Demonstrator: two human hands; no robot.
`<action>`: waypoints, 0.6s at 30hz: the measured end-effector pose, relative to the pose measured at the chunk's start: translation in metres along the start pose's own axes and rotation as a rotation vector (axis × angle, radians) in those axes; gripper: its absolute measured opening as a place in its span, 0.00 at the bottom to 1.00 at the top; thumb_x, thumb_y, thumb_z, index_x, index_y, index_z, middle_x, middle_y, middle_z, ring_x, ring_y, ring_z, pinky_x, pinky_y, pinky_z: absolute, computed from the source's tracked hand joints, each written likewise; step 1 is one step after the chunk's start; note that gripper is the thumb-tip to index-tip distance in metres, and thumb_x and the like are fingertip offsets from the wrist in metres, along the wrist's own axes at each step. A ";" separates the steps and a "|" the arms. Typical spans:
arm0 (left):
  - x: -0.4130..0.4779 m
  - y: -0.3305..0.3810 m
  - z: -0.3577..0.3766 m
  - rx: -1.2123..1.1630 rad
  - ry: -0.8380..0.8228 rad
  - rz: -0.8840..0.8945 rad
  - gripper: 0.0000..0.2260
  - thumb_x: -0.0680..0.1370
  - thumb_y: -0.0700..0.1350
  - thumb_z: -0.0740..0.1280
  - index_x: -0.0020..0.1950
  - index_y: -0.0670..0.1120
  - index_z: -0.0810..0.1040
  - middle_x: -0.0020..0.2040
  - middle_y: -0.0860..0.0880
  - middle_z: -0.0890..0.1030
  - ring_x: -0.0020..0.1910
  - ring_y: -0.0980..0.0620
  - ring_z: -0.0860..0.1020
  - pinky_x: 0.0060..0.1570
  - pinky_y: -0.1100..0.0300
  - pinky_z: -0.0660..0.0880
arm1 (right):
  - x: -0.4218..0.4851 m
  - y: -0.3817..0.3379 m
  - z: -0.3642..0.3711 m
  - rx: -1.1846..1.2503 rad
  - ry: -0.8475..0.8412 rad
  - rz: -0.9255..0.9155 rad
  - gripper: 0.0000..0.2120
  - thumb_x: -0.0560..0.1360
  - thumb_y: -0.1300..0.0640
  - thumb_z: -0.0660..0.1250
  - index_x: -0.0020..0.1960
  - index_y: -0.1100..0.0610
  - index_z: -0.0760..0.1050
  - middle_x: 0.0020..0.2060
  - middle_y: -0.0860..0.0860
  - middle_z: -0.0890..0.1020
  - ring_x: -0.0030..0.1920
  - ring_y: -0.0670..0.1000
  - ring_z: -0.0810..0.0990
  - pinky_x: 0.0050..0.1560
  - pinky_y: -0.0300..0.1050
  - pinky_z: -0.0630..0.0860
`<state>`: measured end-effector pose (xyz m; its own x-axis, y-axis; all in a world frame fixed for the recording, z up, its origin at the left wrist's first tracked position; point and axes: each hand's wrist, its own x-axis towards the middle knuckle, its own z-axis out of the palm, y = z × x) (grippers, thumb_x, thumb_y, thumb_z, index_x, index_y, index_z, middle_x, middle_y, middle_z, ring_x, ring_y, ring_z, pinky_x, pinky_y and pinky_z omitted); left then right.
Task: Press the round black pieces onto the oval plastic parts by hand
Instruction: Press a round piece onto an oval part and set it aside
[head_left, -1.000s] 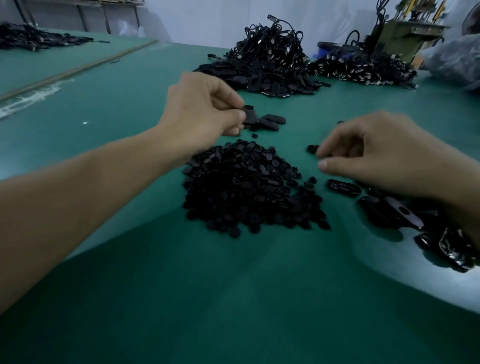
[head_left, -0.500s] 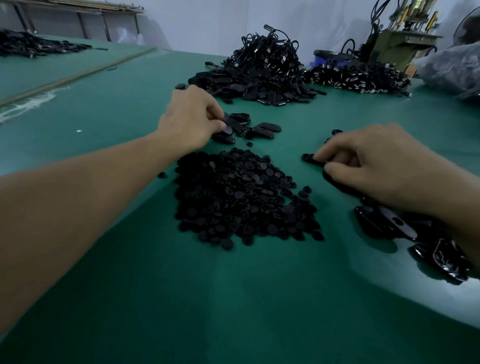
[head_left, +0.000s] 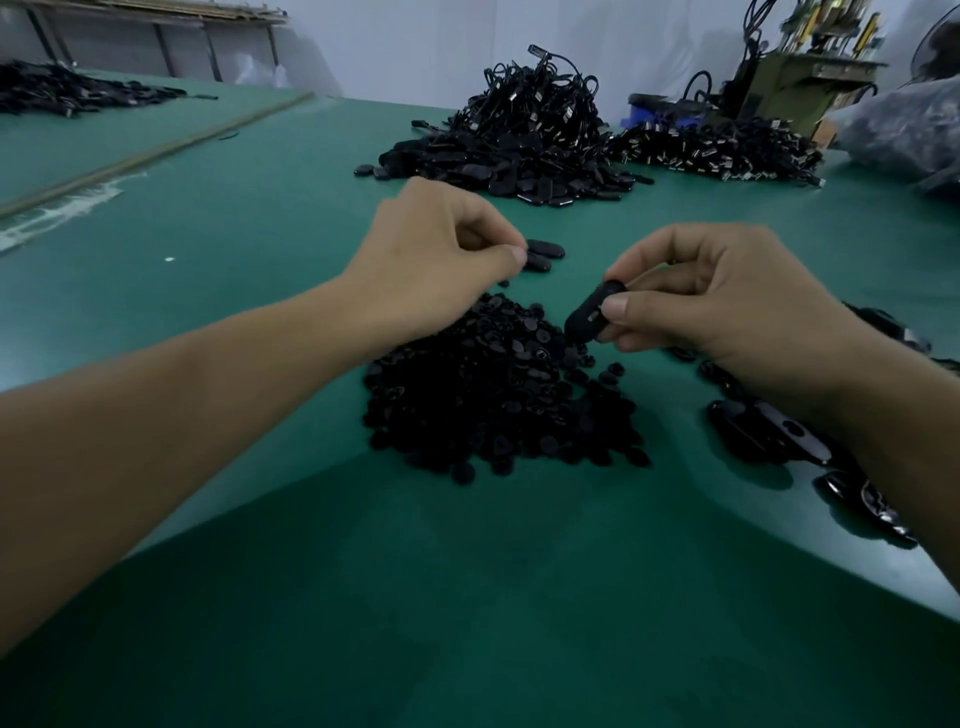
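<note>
Just over the heap of round black pieces (head_left: 498, 400), the right hand (head_left: 727, 306) pinches one oval plastic part (head_left: 589, 314) by its end, probably light, stiff and slick, while the left hand (head_left: 431, 260) has fingertips nipped together, on what I cannot tell.

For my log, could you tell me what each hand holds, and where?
Right hand pinches an oval part by its upper end; left hand is pinched, contents cannot be told.

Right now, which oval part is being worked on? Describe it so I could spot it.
On the green table, find the central heap of round pieces. At its far right edge the right hand pinches one oval part. Unlike the other ovals lying on the table, it is lifted and tilted.
</note>
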<state>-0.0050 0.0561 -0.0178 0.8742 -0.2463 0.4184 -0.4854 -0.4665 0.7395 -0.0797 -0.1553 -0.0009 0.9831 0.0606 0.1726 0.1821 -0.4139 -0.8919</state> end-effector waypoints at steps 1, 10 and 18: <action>-0.004 0.004 0.000 -0.044 -0.027 0.000 0.02 0.75 0.48 0.75 0.42 0.54 0.85 0.37 0.57 0.85 0.37 0.63 0.81 0.41 0.68 0.76 | 0.000 -0.001 0.001 0.008 -0.003 -0.002 0.05 0.74 0.64 0.72 0.48 0.58 0.78 0.40 0.55 0.87 0.41 0.51 0.87 0.42 0.38 0.83; -0.033 0.015 0.007 -0.188 -0.081 0.051 0.03 0.78 0.45 0.73 0.46 0.52 0.84 0.35 0.54 0.85 0.35 0.59 0.82 0.40 0.66 0.79 | 0.000 -0.003 0.009 0.184 -0.034 0.002 0.06 0.75 0.64 0.70 0.48 0.58 0.73 0.41 0.58 0.87 0.41 0.55 0.88 0.41 0.41 0.83; -0.039 0.019 0.001 -0.220 -0.083 0.092 0.04 0.76 0.46 0.75 0.50 0.52 0.85 0.37 0.56 0.86 0.38 0.60 0.84 0.43 0.62 0.81 | -0.003 -0.007 0.018 -0.018 0.016 -0.272 0.10 0.77 0.65 0.70 0.48 0.51 0.83 0.35 0.48 0.86 0.34 0.42 0.82 0.36 0.32 0.76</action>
<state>-0.0485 0.0560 -0.0204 0.8199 -0.3522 0.4514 -0.5463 -0.2453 0.8009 -0.0833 -0.1360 -0.0024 0.8977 0.1579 0.4114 0.4391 -0.4005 -0.8042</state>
